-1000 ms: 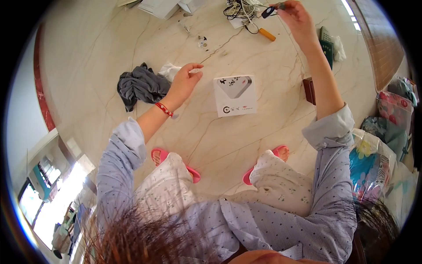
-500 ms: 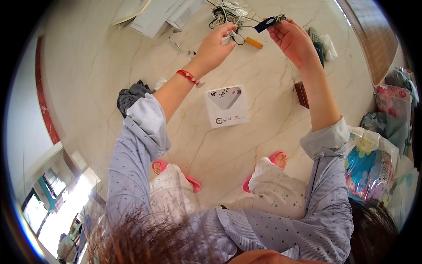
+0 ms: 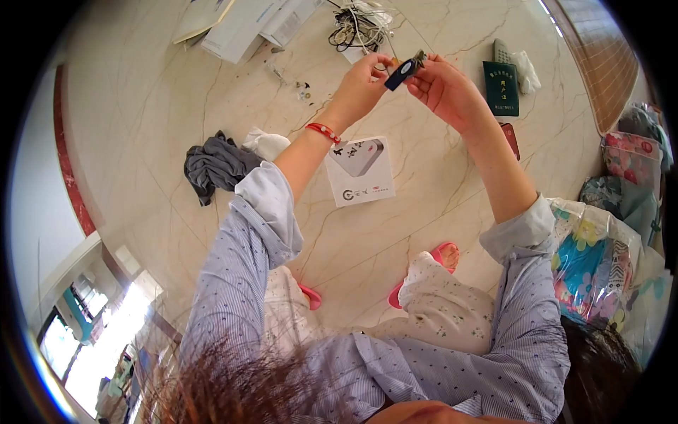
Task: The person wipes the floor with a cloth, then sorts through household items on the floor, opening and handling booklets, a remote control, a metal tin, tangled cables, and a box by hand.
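Note:
My right hand pinches a key fob, a dark blue tag with a pale oval. A small cluster that looks like keys hangs at its upper end, by my fingertips. Close beside it is my left hand, a red bracelet on the wrist, its thumb and finger pinched together. What they hold, if anything, is too small to make out. A thin cord shows near those fingertips. Part of an orange object shows between the left fingertips and the fob. Behind the hands, a tangle of black and white cables lies on the floor.
A white box lies below the hands. Dark grey cloth is at left, white boxes at the far left. A dark green booklet, a remote control and a white plastic bag lie right; packed bags line the right edge.
My left hand has come right and slightly down, away from the cables. The right hand has brought the key fob left and down, so the hands are now close together.

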The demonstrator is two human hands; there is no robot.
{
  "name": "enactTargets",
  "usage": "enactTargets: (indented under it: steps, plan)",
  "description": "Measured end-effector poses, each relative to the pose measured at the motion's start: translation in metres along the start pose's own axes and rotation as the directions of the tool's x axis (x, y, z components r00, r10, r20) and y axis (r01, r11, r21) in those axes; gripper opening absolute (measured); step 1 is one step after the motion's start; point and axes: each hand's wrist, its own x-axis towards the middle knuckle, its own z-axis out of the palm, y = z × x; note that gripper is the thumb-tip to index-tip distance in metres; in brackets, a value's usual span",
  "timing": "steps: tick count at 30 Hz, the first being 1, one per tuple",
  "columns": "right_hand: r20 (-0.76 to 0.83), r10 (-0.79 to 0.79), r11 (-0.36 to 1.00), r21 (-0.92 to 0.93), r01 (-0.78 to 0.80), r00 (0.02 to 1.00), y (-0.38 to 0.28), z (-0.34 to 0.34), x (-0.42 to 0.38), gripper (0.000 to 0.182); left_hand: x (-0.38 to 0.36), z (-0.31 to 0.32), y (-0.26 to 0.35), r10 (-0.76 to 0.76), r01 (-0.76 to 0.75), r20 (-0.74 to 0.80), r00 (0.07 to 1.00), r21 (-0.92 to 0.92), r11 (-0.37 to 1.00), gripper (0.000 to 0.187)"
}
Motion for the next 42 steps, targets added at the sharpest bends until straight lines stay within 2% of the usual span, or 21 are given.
enactTargets:
  steps: [2,5,8,12,15,18,20,21,23,26,27,29,30,32,33,34,36,37,39,40,42]
  plan:
    - [-0.028,0.043,0.999,-0.032,-0.044,0.999,0.004,0.007,-0.006,0.013,-0.007,0.002,-0.006,-0.056,0.056,-0.012,0.998,-0.009,0.998,0.028]
    - [0.015,0.089,0.990,-0.110,-0.087,0.996,0.011,0.013,-0.016,0.017,-0.017,0.004,-0.019,0.017,-0.014,-0.045,0.999,0.073,0.997,0.048]
    - [0.106,0.148,0.973,-0.191,-0.126,0.983,0.017,0.018,-0.023,0.020,-0.026,0.010,-0.030,0.120,-0.103,-0.146,0.982,0.117,0.988,0.055]
    - [0.157,0.245,0.934,-0.301,-0.190,0.957,0.022,0.023,-0.025,0.021,-0.030,0.010,-0.031,0.063,-0.051,-0.224,0.973,0.057,0.997,0.062]
    - [0.138,0.229,0.929,-0.326,-0.174,0.964,0.024,0.023,-0.023,0.020,-0.028,0.006,-0.037,0.074,-0.026,-0.252,0.965,0.187,0.982,0.064]
    - [0.093,0.224,0.915,-0.363,-0.177,0.970,0.024,0.019,-0.021,0.020,-0.021,0.003,-0.052,0.220,-0.093,-0.335,0.916,0.356,0.930,0.065]
    - [0.103,0.204,0.930,-0.332,-0.160,0.973,0.025,0.016,-0.020,0.020,-0.013,-0.002,-0.059,0.265,-0.001,-0.375,0.889,0.576,0.818,0.068]
    - [0.103,0.203,0.930,-0.332,-0.159,0.974,0.025,0.017,-0.020,0.020,-0.010,-0.005,-0.052,0.266,-0.002,-0.374,0.888,0.576,0.817,0.068]
    - [0.092,0.177,0.943,-0.302,-0.142,0.980,0.024,0.019,-0.021,0.019,-0.002,-0.012,-0.030,0.095,0.228,-0.420,0.903,0.653,0.722,0.072]
    - [0.060,0.132,0.951,-0.288,-0.110,0.989,0.024,0.017,-0.021,0.020,0.016,-0.018,-0.036,0.191,0.149,-0.320,0.928,0.787,0.598,0.076]
    - [0.059,0.128,0.952,-0.289,-0.106,0.990,0.023,0.016,-0.021,0.020,0.023,-0.018,-0.036,0.194,0.145,-0.318,0.928,0.788,0.598,0.076]
    - [0.016,0.085,0.967,-0.241,-0.078,0.996,0.021,0.016,-0.022,0.018,0.036,-0.018,-0.038,0.231,0.116,-0.231,0.945,0.898,0.424,0.074]
    - [0.011,0.085,0.967,-0.240,-0.080,0.996,0.023,0.017,-0.020,0.018,0.041,-0.021,-0.042,0.228,0.113,-0.228,0.947,0.897,0.427,0.074]
    - [0.026,0.050,0.982,-0.185,-0.044,0.998,0.021,0.015,-0.021,0.018,0.052,-0.025,-0.046,0.131,0.164,-0.235,0.963,0.899,0.406,0.054]
    - [0.023,0.047,0.982,-0.182,-0.042,0.999,0.021,0.013,-0.021,0.018,0.055,-0.025,-0.048,0.196,0.174,-0.261,0.945,0.911,0.375,0.034]
    - [-0.005,0.014,0.988,-0.155,-0.014,1.000,0.021,0.010,-0.021,0.019,0.061,-0.028,-0.052,0.197,0.169,-0.255,0.947,0.913,0.372,0.034]
    - [-0.032,-0.024,0.992,-0.124,0.020,0.999,0.021,0.003,-0.021,0.019,0.071,-0.035,-0.055,0.169,0.149,-0.297,0.940,0.801,0.580,0.021]
    - [-0.070,-0.061,0.997,-0.052,0.057,0.996,0.020,-0.002,-0.020,0.018,0.072,-0.039,-0.051,0.174,0.143,-0.291,0.941,0.805,0.575,0.021]
    - [-0.126,-0.120,0.992,0.030,0.125,0.985,0.017,-0.009,-0.020,0.017,0.071,-0.047,-0.041,0.137,0.125,-0.472,0.871,0.483,0.866,0.017]
    - [-0.122,-0.127,0.990,0.039,0.133,0.984,0.017,-0.012,-0.019,0.017,0.070,-0.051,-0.039,0.145,0.121,-0.466,0.873,0.494,0.861,0.017]
    - [-0.223,-0.156,0.979,0.096,0.181,0.962,0.018,-0.016,-0.016,0.016,0.065,-0.061,-0.031,-0.013,0.000,-0.453,0.892,-0.028,1.000,0.013]
